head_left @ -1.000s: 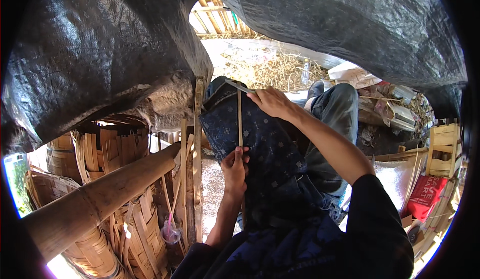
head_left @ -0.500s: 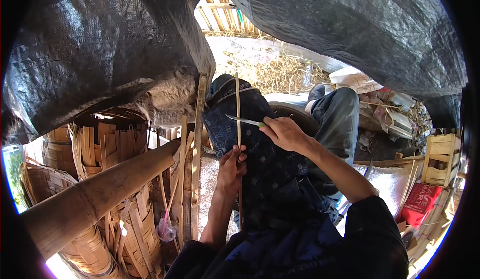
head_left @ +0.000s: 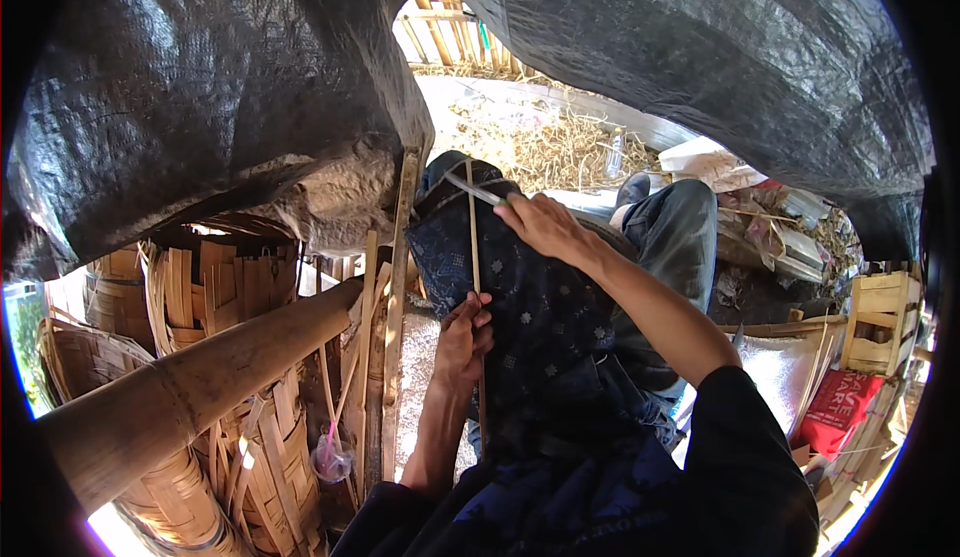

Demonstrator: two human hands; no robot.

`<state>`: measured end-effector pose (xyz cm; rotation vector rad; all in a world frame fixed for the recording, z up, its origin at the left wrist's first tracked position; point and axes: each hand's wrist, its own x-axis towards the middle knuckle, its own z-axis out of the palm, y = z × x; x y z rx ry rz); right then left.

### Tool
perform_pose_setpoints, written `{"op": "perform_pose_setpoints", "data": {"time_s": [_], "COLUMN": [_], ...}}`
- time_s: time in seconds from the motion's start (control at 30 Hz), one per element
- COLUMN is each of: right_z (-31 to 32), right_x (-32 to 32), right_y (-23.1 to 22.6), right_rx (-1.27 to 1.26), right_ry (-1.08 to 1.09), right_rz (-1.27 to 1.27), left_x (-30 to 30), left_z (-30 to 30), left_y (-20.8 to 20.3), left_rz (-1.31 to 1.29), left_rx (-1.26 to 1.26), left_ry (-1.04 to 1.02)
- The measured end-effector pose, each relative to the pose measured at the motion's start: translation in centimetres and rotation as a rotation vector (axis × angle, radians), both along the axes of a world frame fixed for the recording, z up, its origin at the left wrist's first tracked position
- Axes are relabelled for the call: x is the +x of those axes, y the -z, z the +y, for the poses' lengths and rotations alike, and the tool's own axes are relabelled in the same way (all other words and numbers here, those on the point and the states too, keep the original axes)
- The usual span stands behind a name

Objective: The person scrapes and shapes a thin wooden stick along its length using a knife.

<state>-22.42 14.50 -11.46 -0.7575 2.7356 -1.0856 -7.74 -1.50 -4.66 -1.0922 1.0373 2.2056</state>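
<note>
My left hand (head_left: 465, 337) is closed round a thin bamboo strip (head_left: 474, 242), which points away from me over my thigh. A dark blue patterned cloth (head_left: 535, 297) covers that leg beneath the strip. My right hand (head_left: 548, 227) grips a knife (head_left: 474, 190) by its handle, which the fingers mostly hide. The blade lies across the strip close to its far end, slanting up to the left.
A thick bamboo pole (head_left: 200, 387) slants in from the left, above woven bamboo baskets (head_left: 270, 467). Black plastic sheeting (head_left: 700, 67) hangs overhead. Shavings (head_left: 540, 152) litter the ground ahead. At right are a red bag (head_left: 838, 412) and a wooden crate (head_left: 880, 322).
My right hand has moved the knife away from me along the strip, from near its middle to near its far end. My left hand has stayed almost in place.
</note>
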Motion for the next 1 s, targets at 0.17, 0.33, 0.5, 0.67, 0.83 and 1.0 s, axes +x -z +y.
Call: {"op": "perform_pose_setpoints", "data": {"time_s": [0.17, 0.33, 0.5, 0.67, 0.83, 1.0], "right_z": [-0.6, 0.2, 2.4, 1.5, 1.9, 1.0], "right_x": [-5.2, 0.6, 3.5, -1.8, -0.6, 4.1], "right_y": [-0.8, -3.9, -4.1, -1.4, 1.5, -1.1], "right_rx": [0.05, -0.09, 0.12, 0.026, 0.237, -0.004], "right_ry": [0.172, -0.008, -0.205, 0.046, 0.046, 0.063], "right_rz": [0.236, -0.261, -0.01, 0.112, 0.5, -0.149], "left_x": [-0.3, -0.3, -0.2, 0.0, 0.3, 0.9], "left_z": [0.6, 0.3, 0.6, 0.9, 0.4, -1.1], "left_y": [0.0, 0.0, -0.4, -0.1, 0.2, 0.5], "left_rz": [0.062, 0.032, 0.042, 0.084, 0.122, 0.128], "left_rx": [0.0, -0.038, -0.057, -0.095, -0.008, 0.098], "left_ry": [-0.01, -0.04, 0.003, -0.024, -0.065, -0.123]}}
